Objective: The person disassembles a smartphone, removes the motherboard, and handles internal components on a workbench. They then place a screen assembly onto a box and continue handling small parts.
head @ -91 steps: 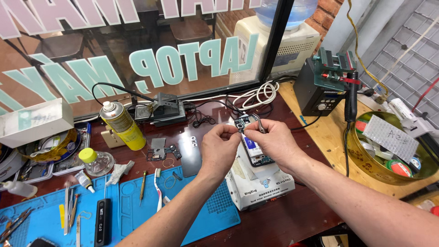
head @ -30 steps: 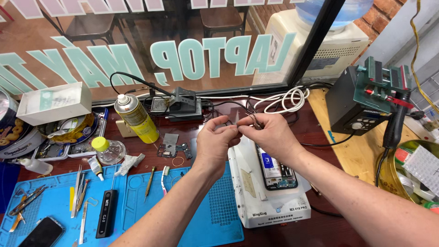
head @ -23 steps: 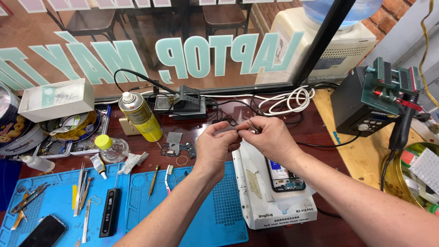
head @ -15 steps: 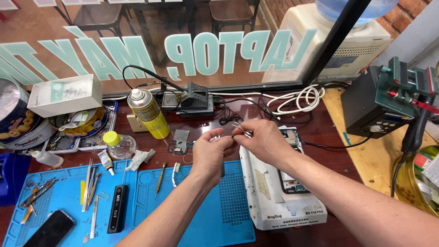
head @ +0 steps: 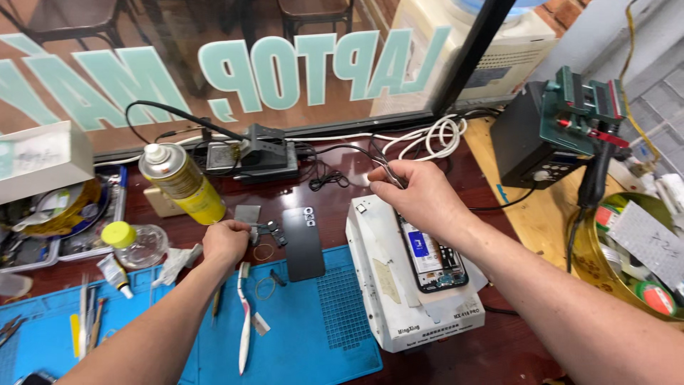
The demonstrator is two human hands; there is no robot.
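— What changed just now?

— Your hands have parted. Half a second ago both met over the opened phone (head: pixel 432 251); now your left hand (head: pixel 226 241) has dropped toward you onto the blue mat (head: pixel 299 335), fingers closed on a small dark part (head: pixel 267 229) just beside the black back cover (head: pixel 303 244).

— And the right?

— Your right hand (head: pixel 417 196) stays farther out, above the phone's top end on the white heating pad (head: pixel 399 306), pinching fine tweezers (head: pixel 385 171). The phone lies open beneath that wrist, so the work has split: one part set aside, the board exposed.
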